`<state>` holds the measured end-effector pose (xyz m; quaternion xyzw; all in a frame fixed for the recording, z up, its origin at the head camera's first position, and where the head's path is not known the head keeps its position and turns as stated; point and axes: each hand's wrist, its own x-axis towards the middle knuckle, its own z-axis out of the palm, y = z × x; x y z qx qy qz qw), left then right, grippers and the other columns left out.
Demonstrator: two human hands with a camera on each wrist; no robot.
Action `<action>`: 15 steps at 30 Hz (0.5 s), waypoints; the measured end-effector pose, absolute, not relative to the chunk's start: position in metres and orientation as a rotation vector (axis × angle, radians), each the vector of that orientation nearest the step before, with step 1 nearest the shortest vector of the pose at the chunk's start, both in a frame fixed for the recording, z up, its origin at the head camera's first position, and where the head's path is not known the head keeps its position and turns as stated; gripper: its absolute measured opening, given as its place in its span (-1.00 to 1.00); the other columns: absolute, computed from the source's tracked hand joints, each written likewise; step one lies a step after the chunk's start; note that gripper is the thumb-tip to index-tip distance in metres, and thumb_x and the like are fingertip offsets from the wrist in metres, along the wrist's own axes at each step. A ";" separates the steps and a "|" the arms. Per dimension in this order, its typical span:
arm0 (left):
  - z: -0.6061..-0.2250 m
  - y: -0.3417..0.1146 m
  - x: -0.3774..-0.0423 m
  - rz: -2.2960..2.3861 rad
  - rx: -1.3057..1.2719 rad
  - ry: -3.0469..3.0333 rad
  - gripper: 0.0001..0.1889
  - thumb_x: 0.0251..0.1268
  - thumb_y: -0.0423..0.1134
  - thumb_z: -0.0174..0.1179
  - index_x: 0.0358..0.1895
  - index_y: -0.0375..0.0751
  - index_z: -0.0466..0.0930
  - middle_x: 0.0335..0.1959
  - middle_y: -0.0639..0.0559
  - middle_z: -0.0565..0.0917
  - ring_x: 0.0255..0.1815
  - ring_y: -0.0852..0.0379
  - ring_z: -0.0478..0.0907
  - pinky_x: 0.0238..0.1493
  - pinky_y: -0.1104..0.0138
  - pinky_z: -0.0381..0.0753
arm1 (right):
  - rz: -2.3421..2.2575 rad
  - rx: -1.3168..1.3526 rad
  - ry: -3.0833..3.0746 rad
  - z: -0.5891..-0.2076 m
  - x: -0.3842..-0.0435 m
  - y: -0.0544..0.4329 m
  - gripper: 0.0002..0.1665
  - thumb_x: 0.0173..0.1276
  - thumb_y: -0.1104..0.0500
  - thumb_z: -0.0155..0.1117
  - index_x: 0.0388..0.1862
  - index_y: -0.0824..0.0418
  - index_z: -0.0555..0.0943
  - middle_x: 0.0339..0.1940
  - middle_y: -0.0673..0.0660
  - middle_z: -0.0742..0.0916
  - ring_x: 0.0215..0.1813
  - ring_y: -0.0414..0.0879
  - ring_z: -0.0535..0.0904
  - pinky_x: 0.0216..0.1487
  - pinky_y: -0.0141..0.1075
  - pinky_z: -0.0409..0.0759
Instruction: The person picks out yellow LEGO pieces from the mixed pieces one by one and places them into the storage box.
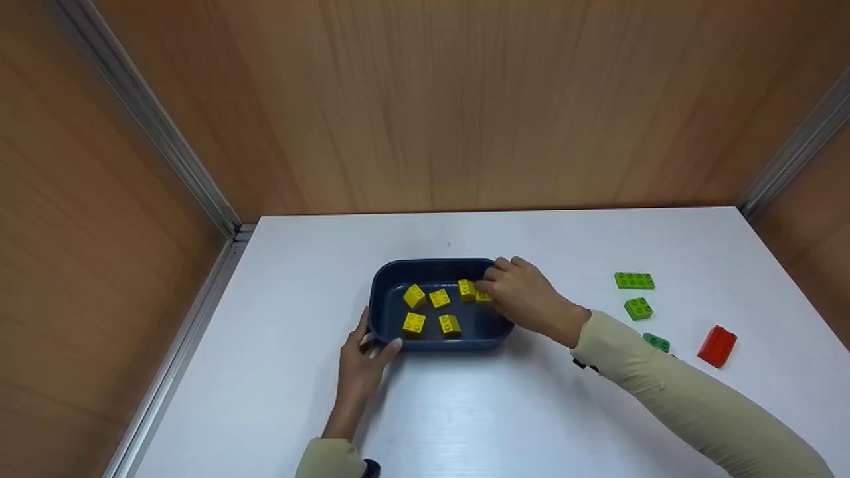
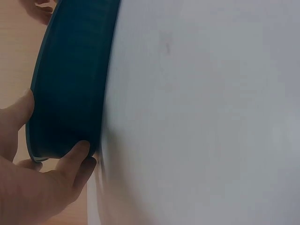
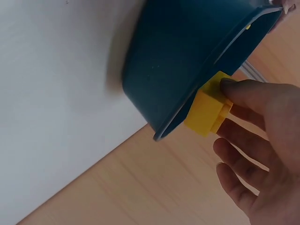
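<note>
A dark blue tray (image 1: pixel 425 345) with rounded corners holds several yellow toy bricks (image 1: pixel 414 324). My left hand (image 1: pixel 362 362) grips its left end, thumb at the near corner and fingers along the side. In the left wrist view, the left hand (image 2: pixel 42 183) spreads its fingers around the end of the tray (image 2: pixel 70 84). Over the tray's right end, my right hand (image 1: pixel 524 295) pinches a yellow brick (image 3: pixel 206 105) between thumb and fingers. The right wrist view has that brick close by the rim of the tray (image 3: pixel 178 65), with the lower fingers loosely curled.
On the white table (image 1: pixel 285 279), two light green bricks (image 1: pixel 634 281) lie to the right. A darker green brick (image 1: pixel 656 342) is partly hidden by the right sleeve. A red brick (image 1: pixel 717 346) lies farther right. Wooden panels (image 1: pixel 431 106) enclose the back and sides.
</note>
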<state>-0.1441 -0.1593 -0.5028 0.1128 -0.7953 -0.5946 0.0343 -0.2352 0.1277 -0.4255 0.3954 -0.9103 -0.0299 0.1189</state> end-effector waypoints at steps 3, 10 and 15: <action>-0.503 -0.159 -0.144 -1.823 0.326 -2.442 -0.10 0.38 -0.33 0.41 0.70 -0.17 0.13 0.49 -0.37 0.42 0.45 -0.34 0.44 0.49 -0.07 0.47 | -0.108 1.174 -2.686 -0.426 -0.236 0.121 -0.60 0.37 0.14 0.56 0.16 0.16 0.80 -0.03 0.14 0.84 0.00 0.06 0.68 0.08 -0.08 0.73; -0.502 -0.159 -0.143 -1.810 0.335 -2.450 -0.10 0.39 -0.32 0.42 0.70 -0.17 0.13 0.50 -0.36 0.42 0.45 -0.32 0.45 0.47 -0.04 0.50 | -0.129 1.236 -2.690 -0.428 -0.240 0.106 -0.63 0.36 0.11 0.57 0.12 0.15 0.82 -0.04 0.13 0.84 -0.04 0.04 0.67 0.09 -0.08 0.75; -0.501 -0.158 -0.143 -1.813 0.360 -2.455 -0.10 0.40 -0.29 0.42 0.71 -0.14 0.13 0.51 -0.36 0.41 0.45 -0.32 0.45 0.47 -0.03 0.51 | -0.153 1.266 -2.720 -0.430 -0.243 0.098 -0.70 0.44 0.10 0.50 0.10 0.14 0.83 -0.03 0.14 0.85 -0.02 0.05 0.70 0.11 -0.05 0.75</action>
